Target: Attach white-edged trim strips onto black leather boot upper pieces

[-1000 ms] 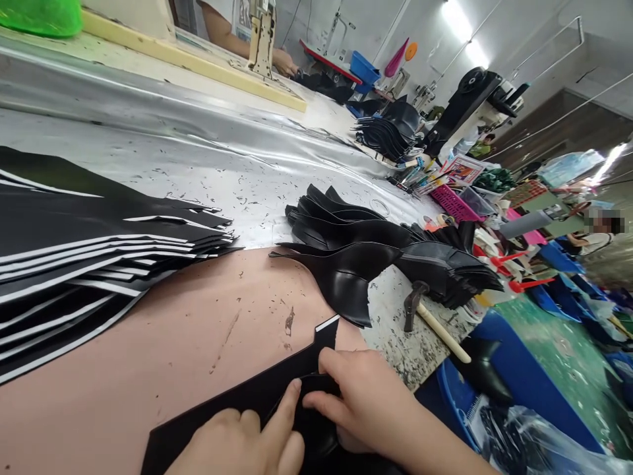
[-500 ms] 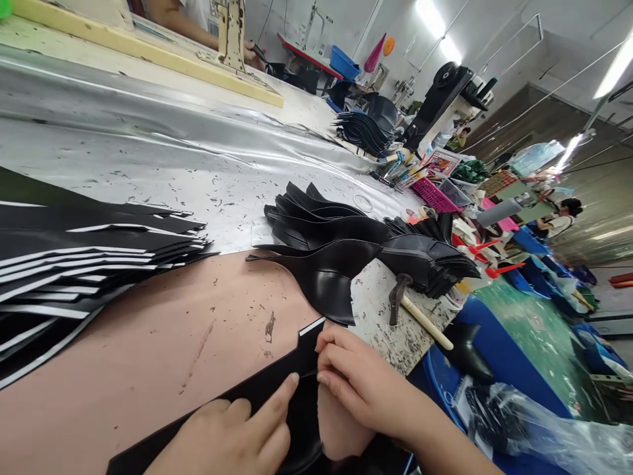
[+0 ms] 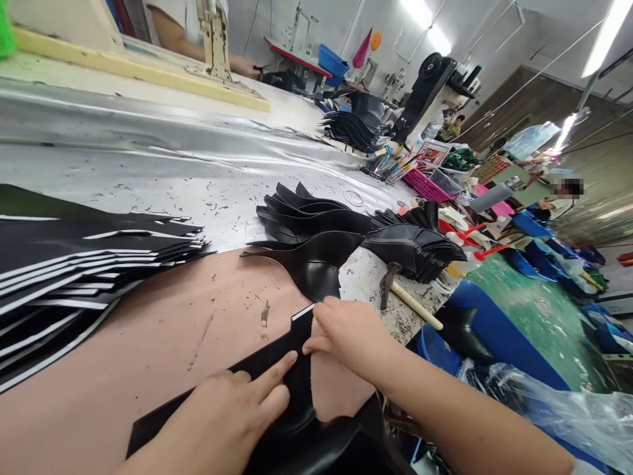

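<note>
A black leather piece (image 3: pixel 291 338) lies on the pinkish-tan work surface, with a short white strip (image 3: pixel 302 312) at its far corner. My left hand (image 3: pixel 237 402) rests on this leather, index finger stretched out and pressing near the far end, the other fingers loosely bent. At that end my right hand (image 3: pixel 341 333) pinches the leather's edge, thumb below and fingers bent over it. Nearer me, a curved shiny black part (image 3: pixel 316 452) hangs past the table edge. Just beyond my right hand stands a curved black leather part (image 3: pixel 319 267).
Stacked black pieces with white edges (image 3: pixel 99 264) lie at left. More black leather parts (image 3: pixel 420 244) sit beyond my right hand. A hammer (image 3: pixel 415 303) lies near the table's right edge, above a blue bin (image 3: pixel 504 343). Across the table, a person's arm (image 3: pixel 178 36) is near a machine.
My right hand has shifted slightly up along the leather's edge, and more of its forearm shows. More of the shiny black part has come into view below. The left hand stays on the leather.
</note>
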The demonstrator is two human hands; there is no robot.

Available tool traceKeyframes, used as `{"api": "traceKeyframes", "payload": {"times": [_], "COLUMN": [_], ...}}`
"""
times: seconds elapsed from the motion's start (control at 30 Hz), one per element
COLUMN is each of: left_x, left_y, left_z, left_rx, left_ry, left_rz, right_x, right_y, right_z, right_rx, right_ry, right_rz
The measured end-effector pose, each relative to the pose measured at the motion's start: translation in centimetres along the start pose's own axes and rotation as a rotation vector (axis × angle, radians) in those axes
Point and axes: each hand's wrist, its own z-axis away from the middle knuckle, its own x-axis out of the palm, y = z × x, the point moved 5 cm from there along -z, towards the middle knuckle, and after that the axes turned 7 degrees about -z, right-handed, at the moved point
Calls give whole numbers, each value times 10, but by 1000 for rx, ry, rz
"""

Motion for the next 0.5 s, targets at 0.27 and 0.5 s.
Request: {"api": "traceKeyframes", "payload": {"times": [0.27, 0.5], "left_x": [-17, -57], "left_y": [18, -28], "left_z": [-12, 64], "left_rx": [92, -342], "left_ry": [33, 549], "left_rz": [-85, 106], "right_x": [16, -46], "right_y": [-11, -50], "right_z": [92, 117], "right_rx": [-279, -433], "right_ry": [-180, 96], "right_rz": [-860, -683]}}
